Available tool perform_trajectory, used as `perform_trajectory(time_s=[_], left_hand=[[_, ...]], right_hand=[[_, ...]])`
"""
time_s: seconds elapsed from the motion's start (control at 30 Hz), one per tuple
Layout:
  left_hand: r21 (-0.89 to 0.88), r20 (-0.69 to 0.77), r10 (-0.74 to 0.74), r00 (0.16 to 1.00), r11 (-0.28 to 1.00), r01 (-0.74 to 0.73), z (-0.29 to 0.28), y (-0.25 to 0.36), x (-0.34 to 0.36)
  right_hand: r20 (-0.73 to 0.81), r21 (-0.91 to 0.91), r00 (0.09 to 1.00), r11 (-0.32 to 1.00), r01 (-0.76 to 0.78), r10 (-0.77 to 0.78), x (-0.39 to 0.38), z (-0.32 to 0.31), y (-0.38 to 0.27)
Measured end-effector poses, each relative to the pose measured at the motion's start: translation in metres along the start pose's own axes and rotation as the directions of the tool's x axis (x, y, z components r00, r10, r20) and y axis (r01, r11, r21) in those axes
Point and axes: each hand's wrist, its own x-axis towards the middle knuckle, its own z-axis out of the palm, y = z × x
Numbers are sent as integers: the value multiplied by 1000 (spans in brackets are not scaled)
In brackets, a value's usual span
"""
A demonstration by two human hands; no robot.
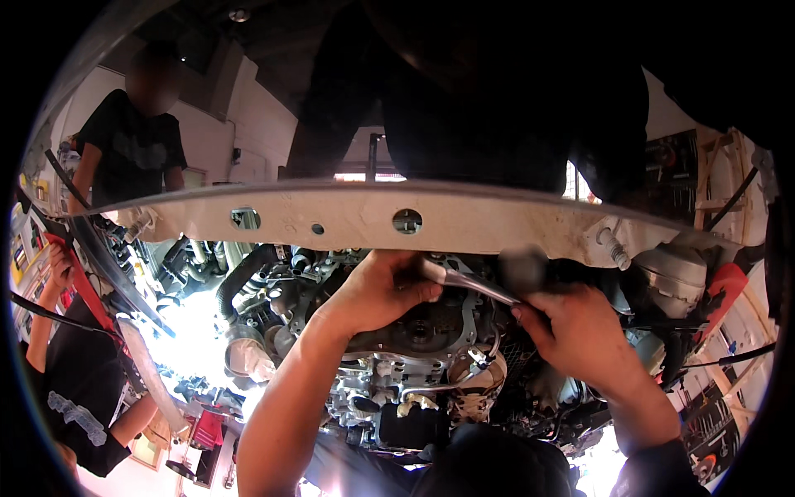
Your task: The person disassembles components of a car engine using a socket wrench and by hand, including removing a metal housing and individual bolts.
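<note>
My left hand [373, 294] reaches up under a cream metal beam [348, 217], its thumb and fingers closed round a slim silver metal bar tool [476, 284]. From there the tool slants down to the right. Its thin end meets the pinched thumb and forefinger of my right hand [580, 331]; the other fingers of that hand are curled and partly hidden. Just above the right hand is a dark round thing [523, 267], too blurred to name. Below both hands lies the opened engine [418, 331], with grey metal castings, pipes and a round sooty canister [478, 379].
A threaded stud [613, 246] sticks out of the beam at right, near a pale rounded housing [672, 277]. Black corrugated hose [240, 282] and glaring light lie at left. There, a person in a dark shirt [79, 398] touches a red panel [87, 290]. Tools hang at right.
</note>
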Motion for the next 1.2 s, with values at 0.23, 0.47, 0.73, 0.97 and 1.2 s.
perform_trajectory(time_s=[0.23,0.47,0.73,0.97,1.2], left_hand=[[227,89,-272,958,942,246,-7,8,-3],[-44,18,-52,998,998,53,-6,-5,-2],[99,101,-173,980,982,163,-4,-1,-3],[127,25,-231,973,966,226,-5,6,-2],[26,34,-238,971,971,237,-1,17,1]], right_hand=[[134,214,990,977,7,-37,8,27,24],[294,411,955,898,-156,31,17,20,33],[289,410,955,910,-67,-59,12,28,48],[654,545,756,691,-475,4,20,31,56],[729,598,685,505,-622,-20,21,34,65]])
